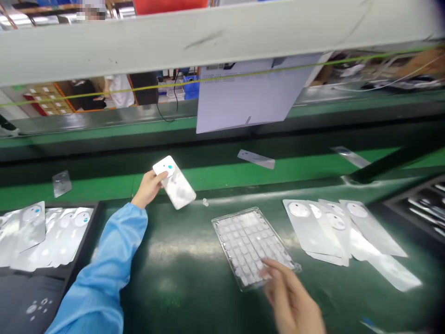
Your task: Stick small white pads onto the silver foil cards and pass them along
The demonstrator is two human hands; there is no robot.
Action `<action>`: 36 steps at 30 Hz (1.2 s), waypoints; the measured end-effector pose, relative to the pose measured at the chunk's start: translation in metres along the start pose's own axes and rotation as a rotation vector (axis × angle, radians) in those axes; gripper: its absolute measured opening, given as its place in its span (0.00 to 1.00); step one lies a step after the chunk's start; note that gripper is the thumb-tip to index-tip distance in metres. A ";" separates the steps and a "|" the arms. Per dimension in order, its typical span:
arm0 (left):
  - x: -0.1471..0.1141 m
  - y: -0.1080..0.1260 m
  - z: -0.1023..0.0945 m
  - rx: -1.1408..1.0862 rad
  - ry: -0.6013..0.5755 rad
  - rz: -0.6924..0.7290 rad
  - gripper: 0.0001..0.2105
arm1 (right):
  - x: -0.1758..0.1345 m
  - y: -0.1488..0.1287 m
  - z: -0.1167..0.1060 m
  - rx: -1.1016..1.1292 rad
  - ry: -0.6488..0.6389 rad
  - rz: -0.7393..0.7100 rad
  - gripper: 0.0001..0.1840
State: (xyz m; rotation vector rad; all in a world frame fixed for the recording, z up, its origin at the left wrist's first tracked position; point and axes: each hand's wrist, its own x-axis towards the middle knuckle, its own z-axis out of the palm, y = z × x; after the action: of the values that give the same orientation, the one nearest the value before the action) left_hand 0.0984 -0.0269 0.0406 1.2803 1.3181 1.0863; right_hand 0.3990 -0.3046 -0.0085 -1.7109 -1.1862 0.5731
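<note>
My left hand (149, 186), in a blue sleeve, grips a white phone back cover (178, 188) by its upper left edge. The thumb lies over the cover near its round camera area, and the cover is tilted above the front edge of the green conveyor. My right hand (290, 297) is over the lower right corner of a clear plastic tray (227, 264) filled with rows of small whitish pieces. Its fingers are slightly blurred and bent together in a pinch; whatever may be between them is too small to make out.
More covers (325, 232) lie fanned out on the right. A black tray (92, 222) at left holds a pile of covers. Two small pale rings (205, 202) sit near the tray. Clear film strips (256, 159) lie on the belt behind. A purplish sheet (250, 95) hangs below the white beam.
</note>
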 end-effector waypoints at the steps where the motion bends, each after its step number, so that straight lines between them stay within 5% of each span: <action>1: -0.023 -0.008 -0.006 -0.041 -0.007 -0.019 0.25 | 0.004 -0.017 0.019 0.048 -0.084 -0.086 0.22; 6: -0.132 -0.053 -0.011 -0.347 -0.170 -0.309 0.22 | 0.016 -0.074 0.094 0.109 -0.299 -0.356 0.12; 9: -0.162 -0.065 -0.006 -0.482 -0.206 -0.349 0.20 | 0.018 -0.085 0.120 0.121 -0.406 -0.479 0.11; 20: -0.171 -0.073 0.007 -0.258 -0.138 -0.181 0.18 | 0.013 -0.074 0.144 -0.030 -0.379 -0.630 0.16; 28: -0.177 -0.075 0.005 -0.412 -0.168 -0.265 0.19 | 0.016 -0.062 0.147 -0.199 -0.376 -0.697 0.12; 32: -0.176 -0.075 0.005 -0.401 -0.171 -0.282 0.20 | 0.016 -0.064 0.152 -0.202 -0.434 -0.628 0.12; 36: -0.173 -0.074 0.006 -0.458 -0.108 -0.299 0.22 | 0.015 -0.068 0.153 0.055 -0.381 -0.380 0.12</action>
State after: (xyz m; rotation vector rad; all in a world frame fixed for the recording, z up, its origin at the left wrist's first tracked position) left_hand 0.0915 -0.2036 -0.0241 0.7634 1.0588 1.0149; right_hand 0.2539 -0.2193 -0.0151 -1.3136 -1.6998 0.7038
